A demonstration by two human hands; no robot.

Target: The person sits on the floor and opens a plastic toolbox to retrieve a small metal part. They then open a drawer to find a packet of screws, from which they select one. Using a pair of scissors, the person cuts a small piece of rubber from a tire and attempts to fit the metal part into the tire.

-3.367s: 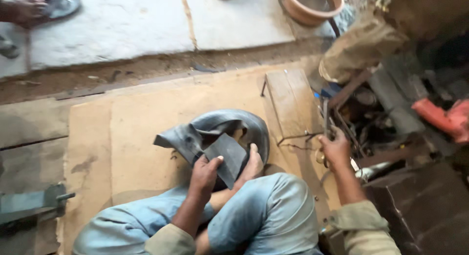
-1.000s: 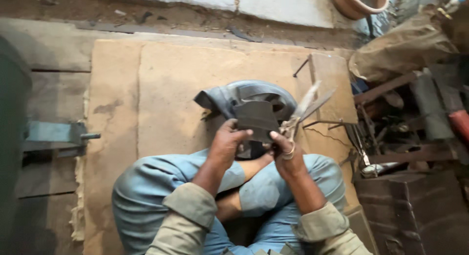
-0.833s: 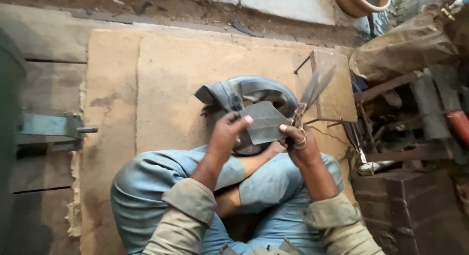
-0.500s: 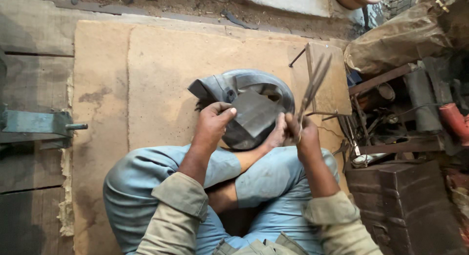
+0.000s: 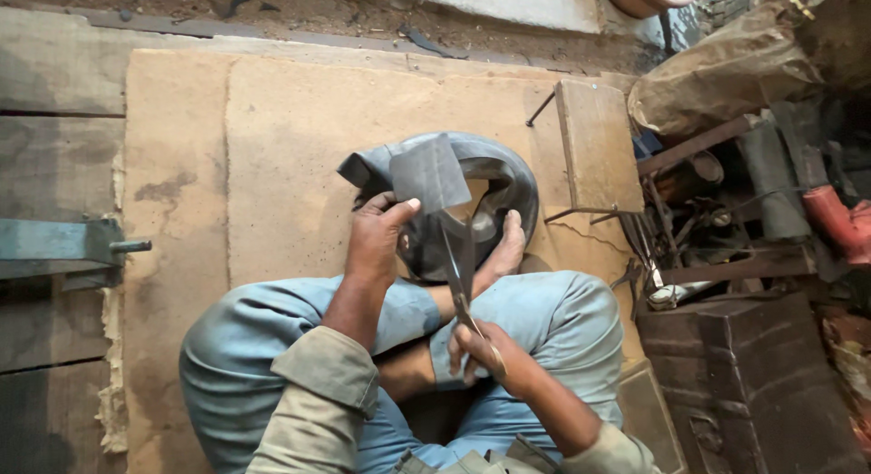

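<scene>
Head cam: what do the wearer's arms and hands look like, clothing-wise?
Both hands are bare, no gloves. The left hand comes out of an olive-khaki long sleeve with its cuff folded back at mid-forearm. The right hand has a matching sleeve pushed up near the elbow. No watch or rings can be made out.

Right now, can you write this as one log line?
left hand: holds rubber flap | right hand: grips scissors, blades at flap | inner tube: on board
</scene>
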